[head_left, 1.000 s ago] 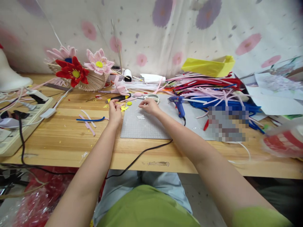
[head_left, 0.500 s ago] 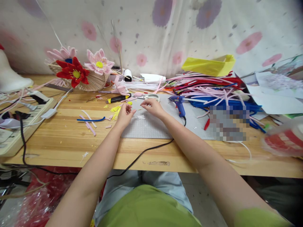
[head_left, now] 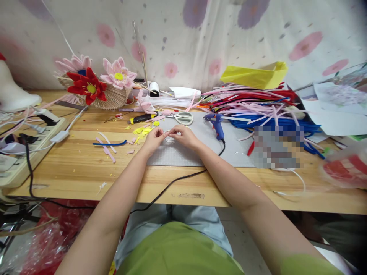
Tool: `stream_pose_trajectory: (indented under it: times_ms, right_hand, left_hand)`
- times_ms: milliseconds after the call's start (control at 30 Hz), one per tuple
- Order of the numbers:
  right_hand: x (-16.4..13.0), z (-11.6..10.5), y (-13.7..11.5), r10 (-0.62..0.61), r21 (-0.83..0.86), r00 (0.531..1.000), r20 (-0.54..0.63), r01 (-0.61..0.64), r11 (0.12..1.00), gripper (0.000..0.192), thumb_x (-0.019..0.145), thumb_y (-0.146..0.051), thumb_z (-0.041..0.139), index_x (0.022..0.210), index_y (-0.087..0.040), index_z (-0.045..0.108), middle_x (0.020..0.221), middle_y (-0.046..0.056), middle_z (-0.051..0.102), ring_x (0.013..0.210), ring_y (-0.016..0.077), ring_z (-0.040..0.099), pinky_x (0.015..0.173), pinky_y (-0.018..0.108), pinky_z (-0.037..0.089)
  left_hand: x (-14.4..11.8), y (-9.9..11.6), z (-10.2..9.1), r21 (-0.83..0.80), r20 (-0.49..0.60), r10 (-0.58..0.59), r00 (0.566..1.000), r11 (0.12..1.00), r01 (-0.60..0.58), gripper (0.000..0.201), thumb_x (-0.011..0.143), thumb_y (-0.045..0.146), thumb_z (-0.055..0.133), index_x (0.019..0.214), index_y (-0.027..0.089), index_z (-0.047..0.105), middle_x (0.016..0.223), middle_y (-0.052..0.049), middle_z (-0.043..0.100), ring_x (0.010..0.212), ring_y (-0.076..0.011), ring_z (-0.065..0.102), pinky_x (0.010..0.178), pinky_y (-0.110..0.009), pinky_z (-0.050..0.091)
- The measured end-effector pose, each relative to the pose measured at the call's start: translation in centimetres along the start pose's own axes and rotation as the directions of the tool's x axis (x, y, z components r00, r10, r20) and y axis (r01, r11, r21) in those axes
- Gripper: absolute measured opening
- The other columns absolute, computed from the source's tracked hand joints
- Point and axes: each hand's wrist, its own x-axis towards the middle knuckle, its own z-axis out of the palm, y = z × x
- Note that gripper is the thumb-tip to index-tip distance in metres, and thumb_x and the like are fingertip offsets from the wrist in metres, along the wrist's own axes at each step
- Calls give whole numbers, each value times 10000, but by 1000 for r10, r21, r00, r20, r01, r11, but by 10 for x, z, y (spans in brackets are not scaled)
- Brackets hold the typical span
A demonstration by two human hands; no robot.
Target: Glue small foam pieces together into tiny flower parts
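My left hand [head_left: 153,139] and my right hand [head_left: 183,136] meet fingertip to fingertip over the grey cutting mat [head_left: 183,154]. Between the fingers is a small thin piece, too small to identify. A small white scrap [head_left: 169,140] lies on the mat just under the hands. Yellow scraps [head_left: 142,130] lie left of my left hand. White-handled scissors [head_left: 181,117] lie beyond the hands, and a blue glue gun [head_left: 216,125] rests to the right of my right hand.
A pile of pink, red, blue and white pipe cleaners [head_left: 258,110] fills the right back. A fan basket with pipe-cleaner flowers [head_left: 97,86] stands back left. A power strip [head_left: 25,147] lies at the left edge. The black cord [head_left: 172,183] runs off the front edge.
My left hand moved right from the yellow scraps to meet my right hand, which drew slightly nearer over the mat. The fingertips now touch.
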Motion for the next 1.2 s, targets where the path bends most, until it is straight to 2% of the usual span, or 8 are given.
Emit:
stream_pose_trajectory:
  times_ms: [200,467,900,1067,1200]
  right_hand:
    - [-1,0,1,-34,-24,999,-28,33,999,79,776,-197,597,749,-184,670,799,18,653,785,140,559,790,287,404]
    - [0,0,0,-19,-17,1000,5,20,1000,87,781,-183,613,793,-177,699,823,32,673,791,139,565,803,286,398]
    - [-2,2,-1,-20,-71,1000,-10,20,997,88,775,-193,597,737,-183,676,800,21,658,793,143,545,799,289,386]
    - [-2,0,2,-12,-32,999,-43,10,999,81,747,-199,586,699,-184,649,785,19,647,783,146,541,798,291,385]
    - [-3,-10,4,27,27,999,-35,-26,999,76,719,-211,546,673,-186,600,765,10,620,764,144,526,751,276,384]
  left_hand:
    - [-1,3,-4,-90,40,-34,999,995,38,302,650,312,715,636,180,444,566,65,376,528,-73,315,531,-233,237]
    - [0,2,-4,-84,27,-15,1000,996,18,387,587,415,754,616,181,447,549,63,380,531,-71,318,524,-229,235]
    - [1,0,-4,-59,21,-17,1000,998,18,356,587,365,760,619,178,459,562,58,396,540,-73,331,534,-233,252]
    - [2,-4,-5,-64,16,-9,1000,998,10,302,600,306,743,647,179,473,574,57,425,537,-72,361,531,-226,275]
    - [4,-5,-9,-57,-13,27,1000,998,-28,234,617,283,721,751,180,558,624,39,494,568,-83,421,544,-229,326]
